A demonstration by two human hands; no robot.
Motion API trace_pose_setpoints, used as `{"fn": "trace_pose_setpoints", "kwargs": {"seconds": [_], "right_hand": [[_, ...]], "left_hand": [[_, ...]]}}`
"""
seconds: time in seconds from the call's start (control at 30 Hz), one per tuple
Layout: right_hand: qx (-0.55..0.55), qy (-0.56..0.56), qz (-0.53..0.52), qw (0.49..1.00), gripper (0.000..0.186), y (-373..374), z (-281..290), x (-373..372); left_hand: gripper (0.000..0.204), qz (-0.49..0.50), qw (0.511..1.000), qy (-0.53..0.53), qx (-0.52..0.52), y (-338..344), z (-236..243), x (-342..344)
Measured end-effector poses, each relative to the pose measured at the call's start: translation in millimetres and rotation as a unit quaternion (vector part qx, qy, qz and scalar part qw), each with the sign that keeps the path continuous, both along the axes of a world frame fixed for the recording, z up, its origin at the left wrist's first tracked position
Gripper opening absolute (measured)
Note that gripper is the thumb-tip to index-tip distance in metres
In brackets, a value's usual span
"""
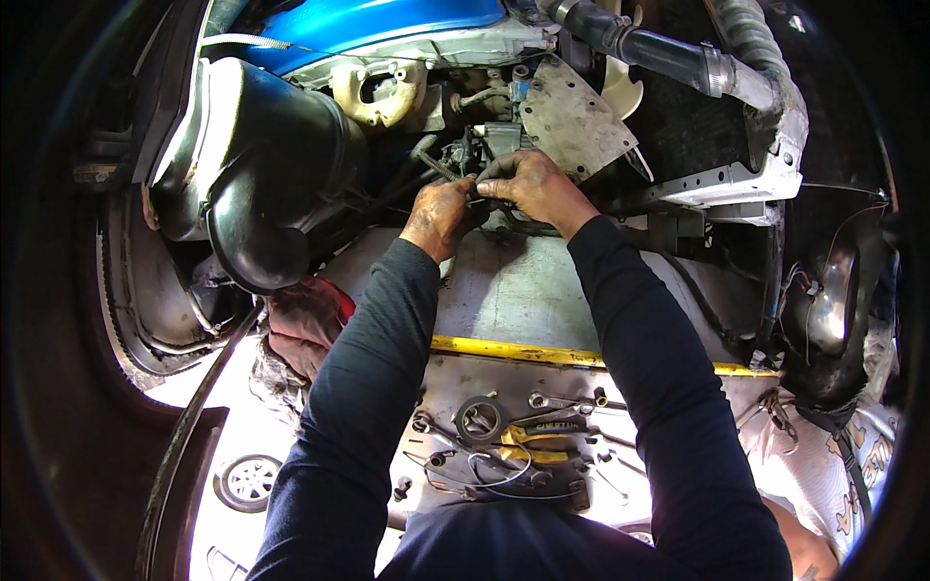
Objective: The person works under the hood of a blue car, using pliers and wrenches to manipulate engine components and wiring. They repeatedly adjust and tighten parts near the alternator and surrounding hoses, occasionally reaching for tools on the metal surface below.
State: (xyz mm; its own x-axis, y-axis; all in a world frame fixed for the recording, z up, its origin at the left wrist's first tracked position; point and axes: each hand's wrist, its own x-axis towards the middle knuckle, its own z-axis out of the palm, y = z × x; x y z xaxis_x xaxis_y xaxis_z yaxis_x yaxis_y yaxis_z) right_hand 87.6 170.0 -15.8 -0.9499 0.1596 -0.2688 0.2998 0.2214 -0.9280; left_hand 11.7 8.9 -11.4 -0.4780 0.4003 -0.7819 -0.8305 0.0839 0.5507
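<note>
My left hand (436, 215) and my right hand (535, 189) meet over the engine bay, fingertips almost touching. Both are closed in a pinch around something small and thin. What it is I cannot make out, as the fingers cover most of it. Just beyond them sits a small grey metal engine part (501, 137) with dark hoses and fittings around it. A braided hose (438, 165) runs toward my left fingers. Right of the hands, a flat metal plate with holes (578, 118) stands tilted. Dark smudges mark both hands.
Below my arms, a yellow-edged bar (523, 351) crosses the front. Behind it lie a tape roll (480, 419), yellow-handled pliers (536, 453), wrenches (557, 400) and sockets. A big black duct (281, 165) stands left, a radiator hose (668, 60) upper right. Someone's arm (804, 542) shows lower right.
</note>
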Motion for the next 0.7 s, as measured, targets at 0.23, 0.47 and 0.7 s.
{"fn": "trace_pose_setpoints", "kwargs": {"seconds": [0.23, 0.47, 0.7], "right_hand": [[0.022, 0.024, -0.012, 0.999, 0.024, -0.3, -7.5, 1.4], [0.211, 0.124, -0.041, 0.969, 0.033, -7.4, -3.2, 3.7], [0.156, 0.076, -0.044, 0.984, 0.039, -1.7, -8.6, 4.2]], "left_hand": [[0.027, 0.015, 0.997, -0.054, 0.054, 2.7, 2.2, 1.1], [0.027, 0.028, 0.994, -0.043, 0.097, 3.0, 6.8, 2.2], [0.020, 0.035, 0.986, -0.094, 0.131, -1.5, 0.8, -3.0]]}}
